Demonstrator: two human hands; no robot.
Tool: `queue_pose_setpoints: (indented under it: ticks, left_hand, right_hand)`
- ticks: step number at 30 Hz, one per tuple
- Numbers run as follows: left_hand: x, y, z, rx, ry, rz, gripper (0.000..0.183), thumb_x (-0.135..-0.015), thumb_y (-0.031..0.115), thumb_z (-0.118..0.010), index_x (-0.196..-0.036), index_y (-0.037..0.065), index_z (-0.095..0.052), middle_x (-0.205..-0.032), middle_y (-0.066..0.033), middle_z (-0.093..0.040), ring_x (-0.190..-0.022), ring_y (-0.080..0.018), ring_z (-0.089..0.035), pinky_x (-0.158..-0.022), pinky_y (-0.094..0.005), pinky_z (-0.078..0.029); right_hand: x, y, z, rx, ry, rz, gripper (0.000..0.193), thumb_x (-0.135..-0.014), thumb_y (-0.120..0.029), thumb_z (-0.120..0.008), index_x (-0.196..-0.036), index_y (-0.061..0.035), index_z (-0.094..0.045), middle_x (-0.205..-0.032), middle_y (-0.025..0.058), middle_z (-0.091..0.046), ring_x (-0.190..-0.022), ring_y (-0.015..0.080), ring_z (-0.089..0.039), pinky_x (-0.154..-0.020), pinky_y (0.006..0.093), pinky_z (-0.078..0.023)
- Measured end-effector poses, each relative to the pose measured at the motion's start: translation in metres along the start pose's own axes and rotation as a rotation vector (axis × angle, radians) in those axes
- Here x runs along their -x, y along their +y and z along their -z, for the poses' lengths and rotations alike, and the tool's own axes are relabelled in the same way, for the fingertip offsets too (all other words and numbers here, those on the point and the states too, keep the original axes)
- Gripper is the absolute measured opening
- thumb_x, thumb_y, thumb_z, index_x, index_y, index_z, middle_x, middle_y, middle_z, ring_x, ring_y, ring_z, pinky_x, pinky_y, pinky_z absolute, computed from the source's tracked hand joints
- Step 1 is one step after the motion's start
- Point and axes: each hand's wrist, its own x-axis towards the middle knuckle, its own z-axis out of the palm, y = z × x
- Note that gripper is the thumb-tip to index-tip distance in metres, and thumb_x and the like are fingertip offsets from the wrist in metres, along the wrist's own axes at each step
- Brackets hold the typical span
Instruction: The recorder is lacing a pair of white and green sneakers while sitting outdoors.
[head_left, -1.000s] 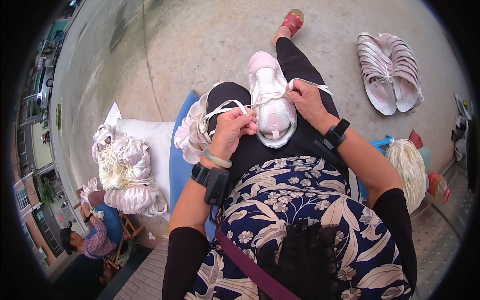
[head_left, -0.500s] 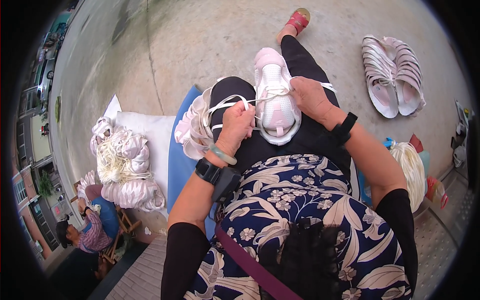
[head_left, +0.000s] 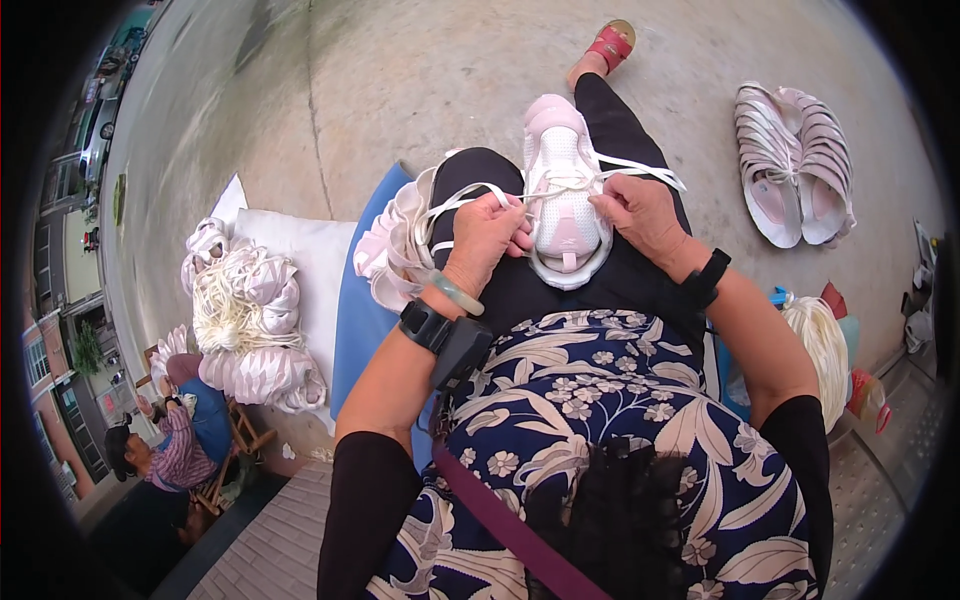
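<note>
A pink and white sneaker upper (head_left: 565,225) lies across my black-clad thighs, its toe away from me. White shoelace (head_left: 640,168) crosses its tongue, and loose ends stretch out past its right side. My left hand (head_left: 487,237) is closed at the upper's left side, pinching a loop of the lace. With thumb and fingers together, my right hand (head_left: 648,218) touches the right edge beside the tongue; what is between the fingertips is hidden. Left of my left hand, a bundle of pink and white uppers (head_left: 395,240) rests by my thigh, tied by white lace.
A tied bundle of uppers (head_left: 795,165) lies on the concrete at right. More bundles and cream laces (head_left: 245,310) sit on a white sheet at left. A hank of cream laces (head_left: 815,350) hangs at right. Another person (head_left: 165,455) sits at lower left.
My right hand has come down to the upper's right edge, and the lace ends beyond it now hang looser. My left hand's fingers have shifted on the lace. The view has moved slightly.
</note>
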Motion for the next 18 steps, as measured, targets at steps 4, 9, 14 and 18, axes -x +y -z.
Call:
queue_pose_setpoints:
  ticks: [4, 9, 14, 18]
  left_hand:
    - [-0.004, -0.002, -0.006, -0.012, 0.055, -0.015, 0.010, -0.085, 0.010, -0.054, -0.089, 0.001, -0.056, -0.069, -0.0058, -0.059, -0.050, -0.0089, -0.056, -0.040, -0.0180, -0.043]
    - [-0.020, -0.004, -0.014, -0.135, 0.234, -0.151, 0.011, -0.084, 0.012, -0.056, -0.083, 0.001, -0.057, -0.063, -0.0024, -0.055, -0.044, -0.0067, -0.050, -0.036, -0.0185, -0.037]
    - [-0.034, -0.011, -0.016, -0.128, 0.254, -0.232, 0.012, -0.082, 0.010, -0.056, -0.076, -0.001, -0.058, -0.057, -0.0038, -0.055, -0.042, -0.0077, -0.050, -0.037, -0.0222, -0.038]
    - [-0.041, -0.017, -0.019, -0.152, 0.288, -0.283, 0.017, -0.082, 0.010, -0.057, -0.070, -0.002, -0.059, -0.053, -0.0062, -0.056, -0.039, -0.0091, -0.050, -0.038, -0.0262, -0.040]
  right_hand:
    - [-0.006, -0.022, -0.007, 0.297, 0.049, 0.601, 0.005, -0.076, -0.016, -0.057, -0.078, -0.0113, -0.058, -0.073, 0.0046, -0.051, -0.068, 0.0209, -0.053, -0.063, 0.0340, -0.037]
    - [-0.014, -0.021, -0.019, 0.369, 0.074, 0.519, 0.017, -0.077, -0.016, -0.056, -0.093, -0.0130, -0.059, -0.076, 0.0041, -0.049, -0.076, 0.0208, -0.051, -0.069, 0.0349, -0.035]
    - [-0.015, -0.018, -0.019, 0.274, 0.064, 0.469, 0.025, -0.075, -0.019, -0.062, -0.099, -0.0136, -0.059, -0.080, 0.0041, -0.051, -0.077, 0.0209, -0.051, -0.070, 0.0349, -0.035]
    - [-0.016, -0.017, -0.018, 0.259, 0.042, 0.439, 0.029, -0.073, -0.020, -0.063, -0.101, -0.0138, -0.059, -0.080, 0.0038, -0.051, -0.078, 0.0206, -0.051, -0.070, 0.0349, -0.035]
